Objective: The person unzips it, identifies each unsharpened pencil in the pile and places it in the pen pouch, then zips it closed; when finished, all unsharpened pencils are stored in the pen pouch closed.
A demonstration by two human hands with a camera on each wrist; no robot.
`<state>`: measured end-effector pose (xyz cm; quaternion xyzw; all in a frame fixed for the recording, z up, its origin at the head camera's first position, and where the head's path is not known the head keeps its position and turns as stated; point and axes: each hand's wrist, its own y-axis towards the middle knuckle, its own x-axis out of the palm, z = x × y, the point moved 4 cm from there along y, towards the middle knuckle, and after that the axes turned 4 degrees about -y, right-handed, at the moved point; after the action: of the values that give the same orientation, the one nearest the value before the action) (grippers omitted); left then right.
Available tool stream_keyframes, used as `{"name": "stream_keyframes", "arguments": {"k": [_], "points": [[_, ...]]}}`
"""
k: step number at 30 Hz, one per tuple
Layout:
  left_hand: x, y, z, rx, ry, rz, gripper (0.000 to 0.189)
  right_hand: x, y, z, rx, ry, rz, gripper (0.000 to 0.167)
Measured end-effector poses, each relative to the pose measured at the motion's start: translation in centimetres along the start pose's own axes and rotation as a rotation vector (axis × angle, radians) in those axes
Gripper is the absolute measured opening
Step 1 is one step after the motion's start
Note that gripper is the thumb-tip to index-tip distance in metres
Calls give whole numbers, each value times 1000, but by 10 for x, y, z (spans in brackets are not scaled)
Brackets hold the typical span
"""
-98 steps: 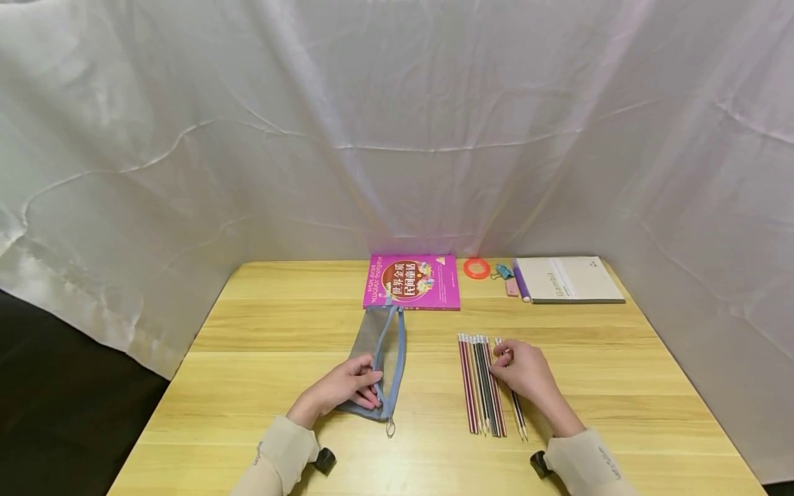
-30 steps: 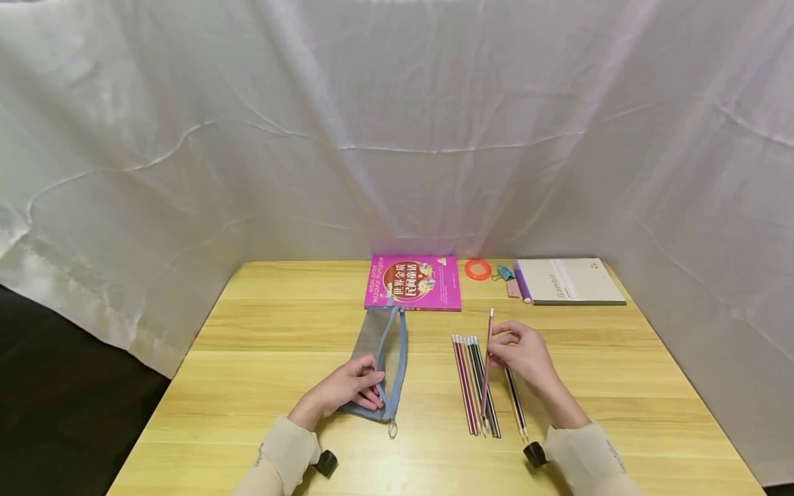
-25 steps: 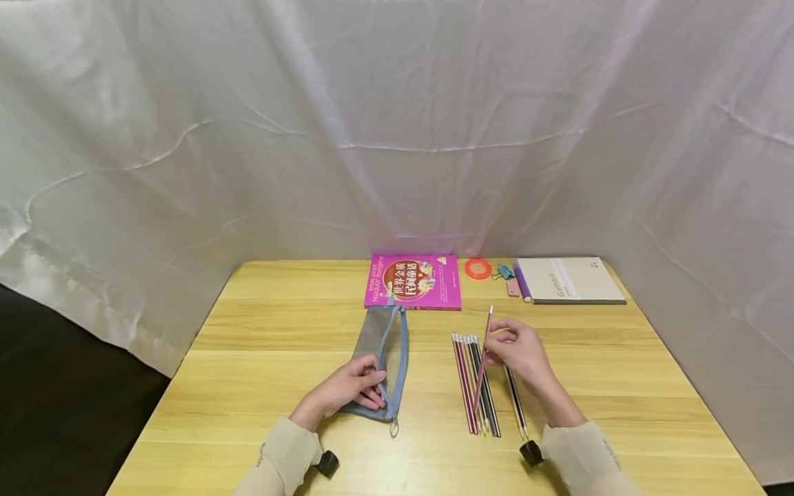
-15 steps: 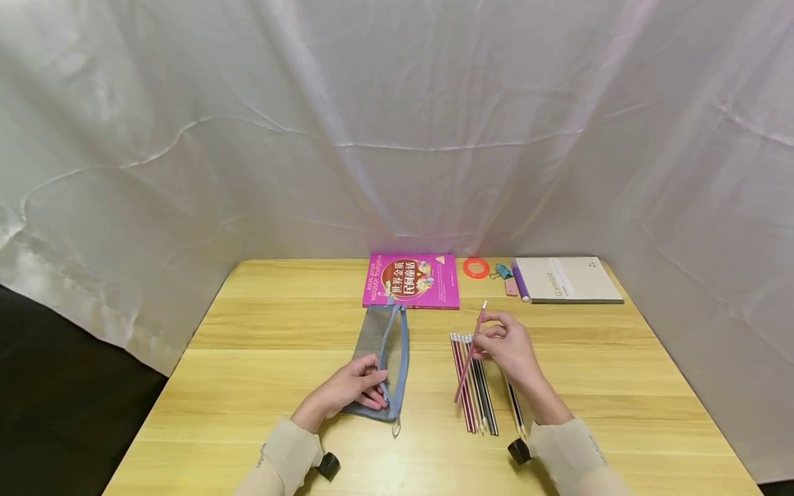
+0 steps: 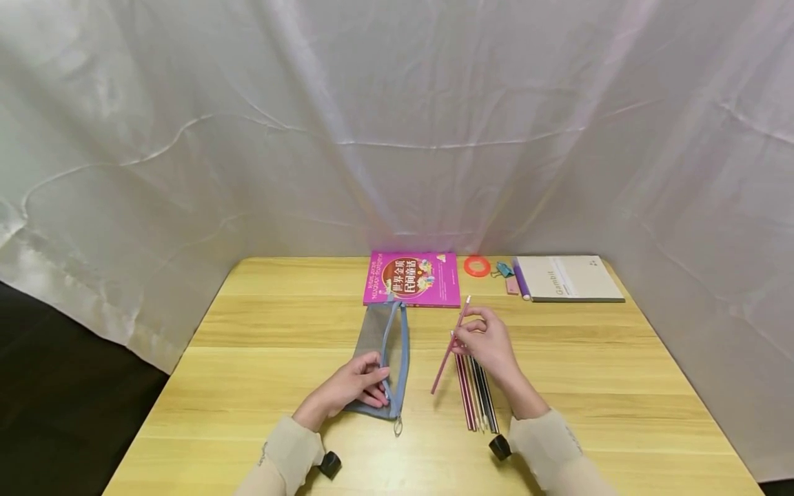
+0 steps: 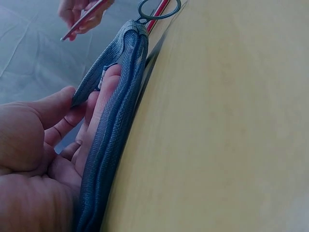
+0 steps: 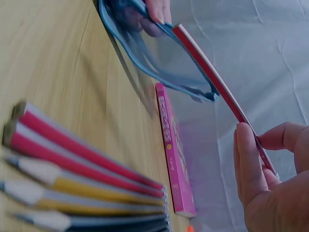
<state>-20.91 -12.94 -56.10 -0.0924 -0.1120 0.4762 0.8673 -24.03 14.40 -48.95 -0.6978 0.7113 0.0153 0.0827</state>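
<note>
In the head view my left hand [image 5: 349, 387] grips the near part of a grey-blue mesh pencil case [image 5: 370, 331], unzipped along its right side. The left wrist view shows my thumb pinching the fabric edge [image 6: 89, 87] while other fingers lie inside the opening. My right hand [image 5: 489, 344] pinches a red-and-white pencil [image 5: 442, 375] near its eraser end, tilted in the air with its flat, unsharpened end toward the case. Below that hand, a row of pencils [image 5: 477, 403] in red, yellow and black lies on the table; the right wrist view shows several pencils [image 7: 87, 150] close up.
A pink book [image 5: 443, 289] lies behind the case, which reaches up to its front edge. At the back right are an orange ring [image 5: 468, 267], a teal binder clip [image 5: 504, 269], a pink eraser [image 5: 511, 286], a purple marker [image 5: 521, 279] and a notebook [image 5: 577, 279].
My right hand has lifted the red pencil off the row and carried it left, its lower end swinging toward the case. The left hand keeps its hold on the case.
</note>
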Motion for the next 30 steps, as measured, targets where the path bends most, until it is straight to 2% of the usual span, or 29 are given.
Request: {"name": "stream_keyframes", "arguments": {"k": [18,30], "points": [[-2,2,0,25,-25,20,31,49,1,3,-59,21,-11,44],[-3,1,0,17,-41,32,30,70,0,7,-73,24,-31,43]]}}
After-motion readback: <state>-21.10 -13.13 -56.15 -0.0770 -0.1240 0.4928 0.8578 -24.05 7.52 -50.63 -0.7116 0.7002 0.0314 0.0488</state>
